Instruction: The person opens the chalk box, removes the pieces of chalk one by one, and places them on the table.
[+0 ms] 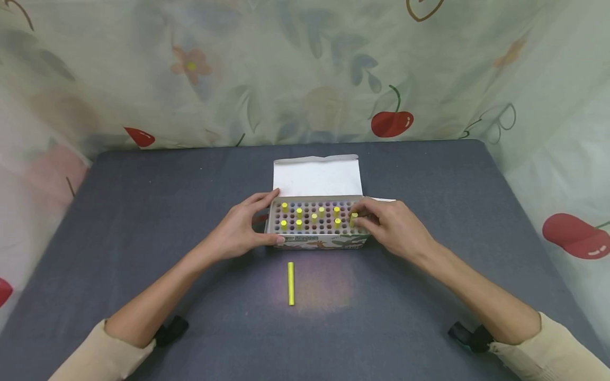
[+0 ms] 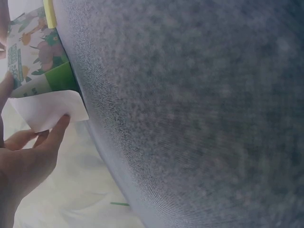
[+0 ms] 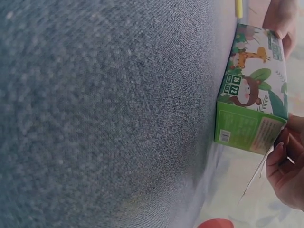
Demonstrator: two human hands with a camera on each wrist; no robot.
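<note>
Step in hand looks like seating yellow chalk sticks into the open cardboard box with a printed animal front and a gridded hole insert, mid-table on the grey cloth-covered table. Left hand grips the box's left end, thumb on the front, fingers curled over the top edge. Right hand pinches the rightmost upright yellow chalk stick in the insert; eight or so stand in holes. One loose yellow chalk stick lies just in front of the box. Next move likely calls for pushing this stick home, then picking up the loose one.
</note>
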